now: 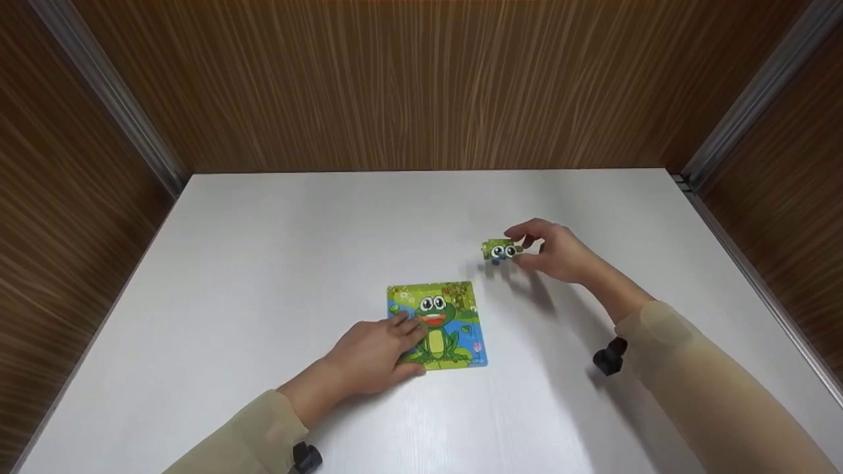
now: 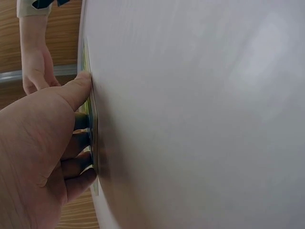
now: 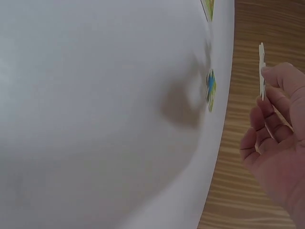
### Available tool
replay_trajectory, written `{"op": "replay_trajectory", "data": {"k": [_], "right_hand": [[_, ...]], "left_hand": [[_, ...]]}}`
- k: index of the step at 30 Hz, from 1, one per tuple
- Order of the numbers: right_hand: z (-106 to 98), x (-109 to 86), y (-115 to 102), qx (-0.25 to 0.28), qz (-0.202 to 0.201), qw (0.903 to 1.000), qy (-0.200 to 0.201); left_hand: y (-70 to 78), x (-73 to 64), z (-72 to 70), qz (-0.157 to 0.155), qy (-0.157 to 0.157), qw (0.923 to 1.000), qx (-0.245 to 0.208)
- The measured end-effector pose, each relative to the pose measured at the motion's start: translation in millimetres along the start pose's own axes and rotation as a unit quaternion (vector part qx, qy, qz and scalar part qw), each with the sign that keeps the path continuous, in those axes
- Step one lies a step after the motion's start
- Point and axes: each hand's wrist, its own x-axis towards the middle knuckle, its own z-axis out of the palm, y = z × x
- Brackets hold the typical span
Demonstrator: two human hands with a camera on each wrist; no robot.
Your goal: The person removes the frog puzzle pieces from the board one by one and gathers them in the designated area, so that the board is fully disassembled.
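Pinching just one edge, right hand (image 1: 552,253) is risking dropping the frog-eyes piece (image 1: 498,249); relaxed left hand (image 1: 373,350) is touching frog puzzle (image 1: 440,332).

White bench (image 1: 263,250), smooth and faintly glossy, extending on all sides of the frog board (image 1: 440,339). The frog board lies flat, face up: a thin, near-square panel bearing a green frog on blue and green. A small piece (image 3: 211,90), printed blue and green, lies apart from it, beyond its far right corner. Soft shadows fall to the board's right.
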Motion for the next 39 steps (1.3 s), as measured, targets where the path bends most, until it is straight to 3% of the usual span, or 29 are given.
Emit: {"op": "replay_trajectory", "data": {"k": [6,18,39], "right_hand": [[-10.1,-3.1,15.2,0.002,0.032,0.9995,0.004],[-17.7,-7.6,42.7,0.019,0.036,0.9991,0.014],[-12.8,-0.3,59.1,-0.009,0.128,0.9917,-0.008]], "left_hand": [[0.1,-1.2,0.6,-0.005,0.002,1.0000,-0.007],[-2.5,-3.6,2.2,0.000,0.007,1.0000,-0.004],[-5.3,-4.4,1.1,-0.013,-0.004,0.9999,-0.002]]}}
